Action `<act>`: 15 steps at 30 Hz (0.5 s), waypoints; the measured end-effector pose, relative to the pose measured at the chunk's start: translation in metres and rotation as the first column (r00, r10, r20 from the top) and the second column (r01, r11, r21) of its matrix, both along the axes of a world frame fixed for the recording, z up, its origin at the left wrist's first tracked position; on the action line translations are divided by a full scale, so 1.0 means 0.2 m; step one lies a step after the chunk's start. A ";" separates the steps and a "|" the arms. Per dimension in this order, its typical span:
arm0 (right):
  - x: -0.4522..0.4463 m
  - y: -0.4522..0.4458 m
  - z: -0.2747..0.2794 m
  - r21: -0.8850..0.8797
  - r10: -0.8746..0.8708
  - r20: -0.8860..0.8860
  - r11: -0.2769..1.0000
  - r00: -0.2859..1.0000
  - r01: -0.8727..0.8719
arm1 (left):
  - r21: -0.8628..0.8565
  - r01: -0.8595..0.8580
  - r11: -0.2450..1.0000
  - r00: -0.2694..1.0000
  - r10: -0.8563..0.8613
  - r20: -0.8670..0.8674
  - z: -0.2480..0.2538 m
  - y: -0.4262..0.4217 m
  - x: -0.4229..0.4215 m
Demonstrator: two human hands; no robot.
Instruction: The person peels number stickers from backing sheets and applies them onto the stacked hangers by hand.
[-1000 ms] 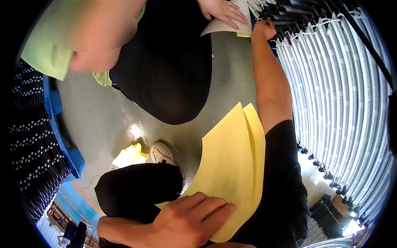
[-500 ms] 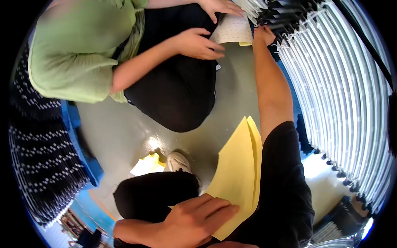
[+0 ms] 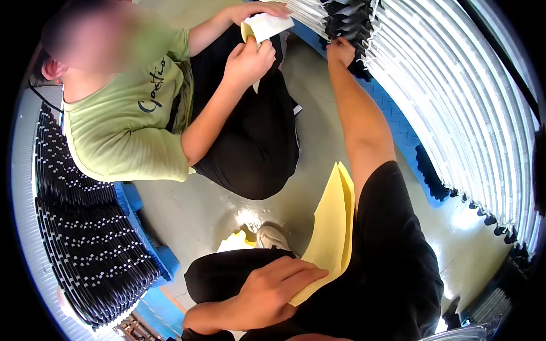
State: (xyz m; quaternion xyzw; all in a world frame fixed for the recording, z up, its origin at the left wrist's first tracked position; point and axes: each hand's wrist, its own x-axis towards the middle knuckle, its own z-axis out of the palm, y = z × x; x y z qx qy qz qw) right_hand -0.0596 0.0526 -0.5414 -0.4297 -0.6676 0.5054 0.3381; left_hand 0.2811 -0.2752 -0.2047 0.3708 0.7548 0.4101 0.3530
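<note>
Left hand [image 3: 276, 286] pinches thin, curved yellow paper sheets [image 3: 329, 236] — best kept light; right hand [image 3: 341, 53], grip unclear, beside clustered black fittings [image 3: 347, 21].

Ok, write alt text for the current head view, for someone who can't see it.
The wearer's left hand holds yellow paper while the right hand is stretched out to black parts beside a row of pale bars. Nearby, a person in a green shirt holds white-and-yellow paper.
</note>
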 end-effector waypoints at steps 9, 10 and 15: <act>-0.03 -0.01 -0.02 0.105 -0.108 0.084 0.990 0.991 0.099 | -0.021 -0.014 1.000 1.000 0.014 0.006 -0.02 0.04 0.00; -0.03 -0.02 -0.02 0.101 -0.105 0.088 0.990 0.991 0.096 | -0.026 -0.010 1.000 1.000 0.010 0.004 -0.02 0.04 0.00; -0.06 0.01 -0.09 0.000 -0.077 -0.046 0.997 0.996 0.077 | -0.039 -0.046 0.998 0.999 0.045 -0.019 -0.04 0.07 -0.02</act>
